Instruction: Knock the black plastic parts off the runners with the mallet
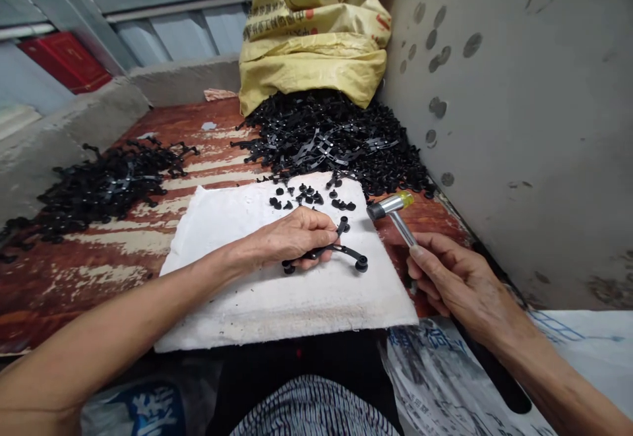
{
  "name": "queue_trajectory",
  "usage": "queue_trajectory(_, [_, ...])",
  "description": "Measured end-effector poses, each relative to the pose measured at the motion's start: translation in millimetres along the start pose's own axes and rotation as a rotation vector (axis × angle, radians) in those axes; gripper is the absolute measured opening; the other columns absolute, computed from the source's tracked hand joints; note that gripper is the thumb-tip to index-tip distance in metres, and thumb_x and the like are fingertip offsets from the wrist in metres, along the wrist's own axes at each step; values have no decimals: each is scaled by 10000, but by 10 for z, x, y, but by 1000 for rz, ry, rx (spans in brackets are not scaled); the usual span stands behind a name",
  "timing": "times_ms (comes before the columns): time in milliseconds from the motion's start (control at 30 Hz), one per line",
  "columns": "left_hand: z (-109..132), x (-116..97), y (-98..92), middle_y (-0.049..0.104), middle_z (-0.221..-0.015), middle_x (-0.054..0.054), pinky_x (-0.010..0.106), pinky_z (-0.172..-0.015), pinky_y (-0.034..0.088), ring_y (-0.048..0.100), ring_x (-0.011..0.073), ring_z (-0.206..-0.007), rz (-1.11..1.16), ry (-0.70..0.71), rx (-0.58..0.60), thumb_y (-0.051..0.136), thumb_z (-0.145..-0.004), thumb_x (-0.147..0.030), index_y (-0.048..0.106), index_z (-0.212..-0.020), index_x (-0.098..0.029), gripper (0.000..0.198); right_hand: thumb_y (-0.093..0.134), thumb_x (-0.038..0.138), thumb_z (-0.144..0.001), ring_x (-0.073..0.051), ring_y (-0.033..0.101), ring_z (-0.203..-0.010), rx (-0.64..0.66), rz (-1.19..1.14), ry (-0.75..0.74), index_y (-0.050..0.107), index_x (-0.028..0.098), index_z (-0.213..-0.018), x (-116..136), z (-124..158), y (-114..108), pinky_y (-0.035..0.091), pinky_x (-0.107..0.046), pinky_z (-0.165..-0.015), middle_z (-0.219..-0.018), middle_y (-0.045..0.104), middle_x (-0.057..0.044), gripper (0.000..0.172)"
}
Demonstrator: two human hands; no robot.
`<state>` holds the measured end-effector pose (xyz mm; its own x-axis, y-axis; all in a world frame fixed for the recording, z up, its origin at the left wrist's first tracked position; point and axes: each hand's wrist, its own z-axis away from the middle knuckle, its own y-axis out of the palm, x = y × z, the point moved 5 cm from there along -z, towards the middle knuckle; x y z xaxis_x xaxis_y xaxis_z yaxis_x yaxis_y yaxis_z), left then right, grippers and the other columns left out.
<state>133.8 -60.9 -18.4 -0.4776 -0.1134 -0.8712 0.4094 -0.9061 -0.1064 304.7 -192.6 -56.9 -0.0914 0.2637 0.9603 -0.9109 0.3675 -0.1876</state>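
Well, in the head view the left hand [291, 238] is staying mostly closed, fingers curling over a black plastic arm piece [341, 250] w/ round ends, its middle hidden under them, so the exact grip's hard to make out. The right hand [459, 278] is gripping the steel handle of a small hammer [390, 206], fingers hiding part of the handle, yellow-tipped head hanging just above the bench [74, 291]. Black caps [306, 197] are lying on a white pad [277, 304], w/ heaps of black parts [331, 139] beyond, by a yellow sack [311, 40].
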Motion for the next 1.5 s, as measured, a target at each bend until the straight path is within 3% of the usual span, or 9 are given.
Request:
queue_trajectory(400, [-37,7,8,575,-582,-29,160,-334,231,419,25,-348,-3,13,5,555,-881,-236,576,-776,-134,147,565,497,-886,-72,337,-413,18,10,-37,652,208,-1092,-37,8,-12,252,-189,-334,-610,493,43,365])
queue_trajectory(867, [-53,-15,11,559,-559,-30,155,-329,221,397,23,-340,-21,-45,-17,582,-860,-235,556,-726,-145,164,560,489,-893,-73,344,-399,17,22,-50,591,226,-855,-42,26,-25,273,-195,-335,-569,464,57,268])
queue_trajectory(1133, [-123,-14,-105,559,-544,-13,163,-326,228,401,36,-357,-100,-8,102,641,-814,-293,561,-627,-154,247,544,492,-903,-85,359,-423,10,64,-74,602,227,-844,-59,34,-41,277,-204,-347,-591,480,39,277])
queue_trajectory(1367, [-198,-64,-203,500,-471,-9,177,-338,220,370,49,-350,-204,11,213,651,-786,-258,572,-554,-156,265,516,398,-914,-176,606,-636,-7,223,-205,671,225,-1097,79,66,9,525,-305,-582,-735,649,-29,295])
queue_trajectory(1433, [-210,-78,-213,492,-466,-5,185,-333,208,364,53,-341,-230,21,237,643,-780,-253,577,-548,-157,260,514,352,-906,-238,686,-830,-31,295,-277,661,234,-1187,171,83,31,572,-401,-763,-951,730,-76,338])
queue_trajectory(1500, [-219,-89,-220,487,-465,-2,191,-330,204,363,58,-338,-250,22,253,639,-773,-246,581,-548,-159,248,507,311,-910,-282,663,-1085,-48,349,-368,631,261,-1273,287,108,57,514,-486,-966,-1222,698,-77,387])
